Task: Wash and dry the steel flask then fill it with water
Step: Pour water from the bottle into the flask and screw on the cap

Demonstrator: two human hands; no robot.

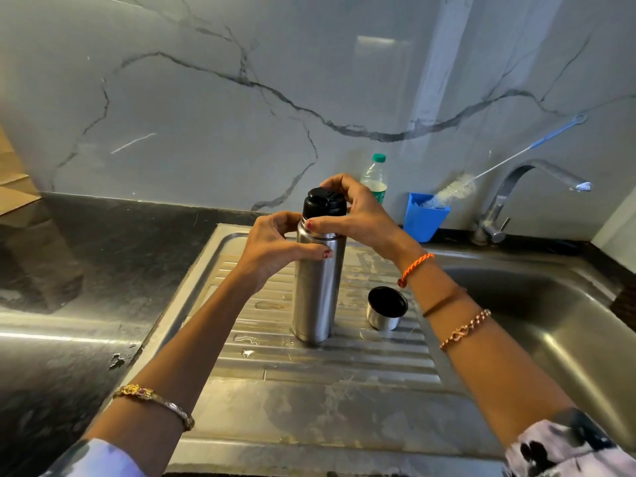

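From the head camera, the flask [318,287] stands upright at the centre of the frame on the ribbed draining board [344,383], its black stopper [324,202] on top. The right hand [361,215] covers the stopper's far side, fingers curled over it, thumb at the neck. The left hand [278,244] wraps the upper body, thumb across the front; its fingers go out of sight behind the steel. Whether the stopper is screwed tight, I cannot tell. Both sleeves are cut off at the bottom corners. Just right of the flask sits its steel cup [385,308], mouth up, the inside dark. At the right the sink basin [550,304] lies under the tap [526,191]. Against the wall a blue tub [421,220] holds a bottle brush [454,191], with a plastic bottle [375,179] partly behind the right hand.
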